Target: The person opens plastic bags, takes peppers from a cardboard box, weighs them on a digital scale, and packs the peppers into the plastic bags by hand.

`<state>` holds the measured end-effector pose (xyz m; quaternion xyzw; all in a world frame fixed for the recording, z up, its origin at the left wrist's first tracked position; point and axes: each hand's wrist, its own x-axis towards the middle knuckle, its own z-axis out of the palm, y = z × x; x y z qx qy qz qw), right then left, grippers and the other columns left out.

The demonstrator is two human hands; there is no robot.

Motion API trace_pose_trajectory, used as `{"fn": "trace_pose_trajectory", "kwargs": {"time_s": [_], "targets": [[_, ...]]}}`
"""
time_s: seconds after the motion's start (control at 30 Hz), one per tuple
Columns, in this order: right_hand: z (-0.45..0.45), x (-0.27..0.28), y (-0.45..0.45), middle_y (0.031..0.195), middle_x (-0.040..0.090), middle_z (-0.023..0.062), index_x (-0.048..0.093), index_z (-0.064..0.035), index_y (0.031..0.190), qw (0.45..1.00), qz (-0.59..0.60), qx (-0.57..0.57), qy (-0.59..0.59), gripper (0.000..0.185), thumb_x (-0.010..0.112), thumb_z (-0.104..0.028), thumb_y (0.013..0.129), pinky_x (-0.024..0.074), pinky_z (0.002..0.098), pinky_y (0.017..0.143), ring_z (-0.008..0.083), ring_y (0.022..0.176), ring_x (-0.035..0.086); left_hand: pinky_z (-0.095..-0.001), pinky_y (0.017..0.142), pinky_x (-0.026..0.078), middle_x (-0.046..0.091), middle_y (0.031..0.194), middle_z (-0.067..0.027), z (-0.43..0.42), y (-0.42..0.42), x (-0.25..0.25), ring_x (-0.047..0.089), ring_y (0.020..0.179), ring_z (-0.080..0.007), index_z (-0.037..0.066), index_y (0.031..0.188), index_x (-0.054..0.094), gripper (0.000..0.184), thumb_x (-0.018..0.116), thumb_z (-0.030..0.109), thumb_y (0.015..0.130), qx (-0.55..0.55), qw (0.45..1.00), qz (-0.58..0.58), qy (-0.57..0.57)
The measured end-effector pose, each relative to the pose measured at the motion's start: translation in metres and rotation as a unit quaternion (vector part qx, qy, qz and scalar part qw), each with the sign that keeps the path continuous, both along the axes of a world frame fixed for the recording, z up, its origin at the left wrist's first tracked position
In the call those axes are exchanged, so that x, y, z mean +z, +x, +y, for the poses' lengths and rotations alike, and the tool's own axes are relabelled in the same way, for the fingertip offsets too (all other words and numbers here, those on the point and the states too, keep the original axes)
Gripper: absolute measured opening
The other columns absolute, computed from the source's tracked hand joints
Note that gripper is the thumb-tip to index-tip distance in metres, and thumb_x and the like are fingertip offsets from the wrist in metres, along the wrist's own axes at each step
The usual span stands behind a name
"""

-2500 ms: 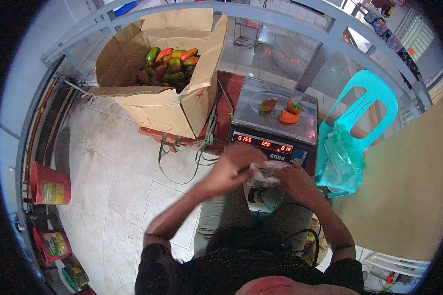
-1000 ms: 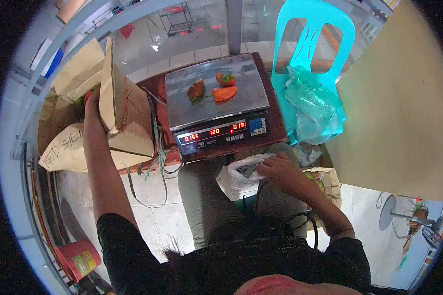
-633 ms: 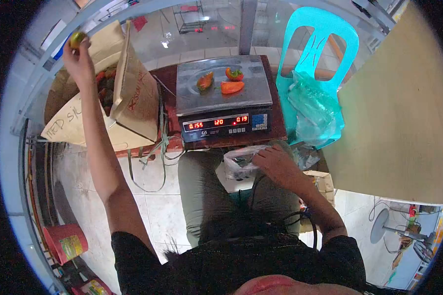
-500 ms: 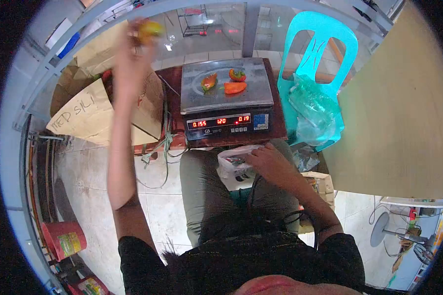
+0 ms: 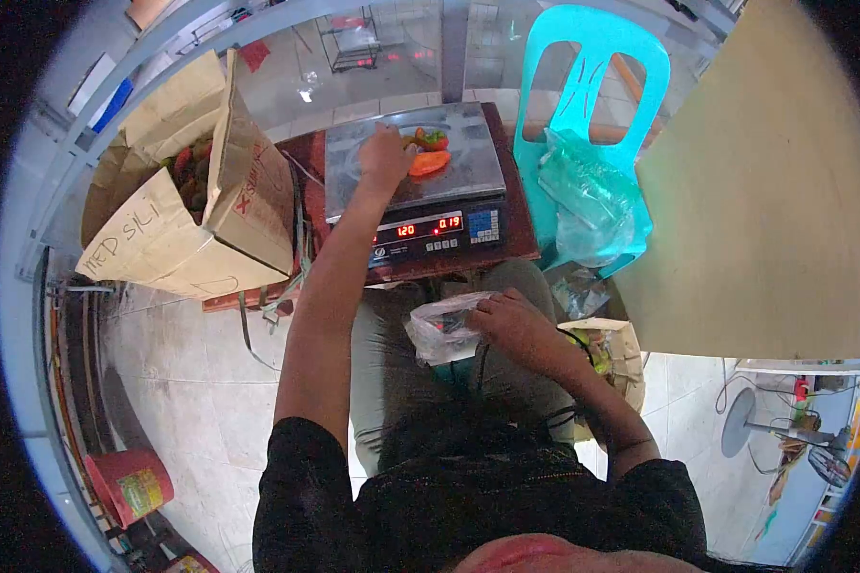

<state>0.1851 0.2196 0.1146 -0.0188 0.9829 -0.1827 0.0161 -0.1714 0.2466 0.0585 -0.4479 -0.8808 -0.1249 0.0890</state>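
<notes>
My left hand [image 5: 384, 155] is over the left part of the metal scale plate [image 5: 468, 143], fingers curled, and what it holds is hidden beneath it. Just right of it lie an orange pepper [image 5: 430, 163] and a red-green pepper [image 5: 432, 139]. The third pepper from before cannot be seen. The scale's display [image 5: 420, 229] is lit, its left digits covered by my forearm. Above my lap, my right hand [image 5: 516, 327] pinches the rim of a clear plastic bag [image 5: 438, 331] that hangs open.
A cardboard box [image 5: 258, 196] of peppers stands at the left. On the right are a turquoise chair [image 5: 531, 115] with plastic bags [image 5: 588, 201] on it, a large tan board [image 5: 755, 210] and a smaller box [image 5: 629, 368]. A red pot [image 5: 129, 487] sits lower left.
My left hand came out of the box with a yellow-green pepper, swung right and came down onto the scale plate. My right hand stays at the bag.
</notes>
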Motion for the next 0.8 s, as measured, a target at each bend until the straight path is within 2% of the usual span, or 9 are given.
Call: {"fn": "trace_pose_trajectory", "kwargs": {"time_s": [0.1,0.3,0.4,0.5,0.7,0.8], "targets": [[0.005,-0.005,0.001,0.097,0.059,0.0099,0.055,-0.0093,0.101,1.0,-0.015,0.006,0.022,0.021,0.053,-0.011,0.08,0.0394,0.0407,0.087,0.0269,0.097,0.058,-0.0426,0.075,0.053,0.054,0.109,-0.0165,0.005,0.002,0.0,0.064,0.09,-0.0329,0.003,0.101,0.061,0.041,0.068,0.036,0.078,0.052,0.998,-0.023,-0.002],[0.009,-0.012,0.002,0.098,0.059,0.009,0.055,-0.0098,0.101,1.0,-0.005,0.01,0.016,0.02,0.053,-0.012,0.081,0.0395,0.0401,0.086,0.0263,0.097,0.058,-0.0443,0.075,0.053,0.054,0.109,-0.0165,-0.002,0.005,0.004,0.064,0.091,-0.0338,0.002,0.099,0.062,0.04,0.067,0.036,0.079,0.035,0.998,-0.054,0.019],[0.008,-0.011,0.002,0.097,0.059,0.0087,0.055,-0.0099,0.101,1.0,-0.003,0.0,-0.002,0.019,0.052,-0.012,0.081,0.0393,0.0398,0.085,0.0255,0.097,0.058,-0.0471,0.077,0.05,0.053,0.106,-0.0184,-0.004,0.008,0.009,0.062,0.091,-0.0371,0.003,0.101,0.062,0.041,0.062,0.04,0.082,0.038,0.997,-0.061,0.019],[0.008,-0.008,0.003,0.096,0.059,0.0084,0.055,-0.0098,0.1,1.0,0.01,-0.001,0.001,0.019,0.052,-0.012,0.081,0.0392,0.0395,0.086,0.025,0.096,0.058,-0.0445,0.078,0.051,0.056,0.104,-0.0166,-0.012,0.013,0.021,0.062,0.092,-0.0343,0.004,0.095,0.064,0.03,0.067,0.028,0.079,0.037,0.996,-0.057,0.052],[0.007,-0.013,0.005,0.095,0.058,0.0082,0.055,-0.0098,0.1,0.999,0.032,0.008,-0.001,0.019,0.052,-0.011,0.081,0.0391,0.0396,0.085,0.0247,0.096,0.058,-0.0439,0.079,0.048,0.058,0.097,-0.0139,-0.027,0.011,0.025,0.058,0.093,-0.0345,0.007,0.093,0.065,0.019,0.066,0.016,0.076,-0.123,0.974,-0.043,0.185],[0.005,-0.006,0.003,0.095,0.059,0.0081,0.056,-0.0104,0.099,1.0,0.014,0.016,-0.001,0.019,0.052,-0.01,0.081,0.0392,0.0398,0.085,0.0247,0.097,0.058,-0.042,0.085,0.043,0.059,0.1,-0.0094,-0.024,0.018,0.021,0.056,0.095,-0.0308,0.011,0.102,0.063,0.03,0.068,0.021,0.075,-0.198,0.97,0.029,0.138]]}}
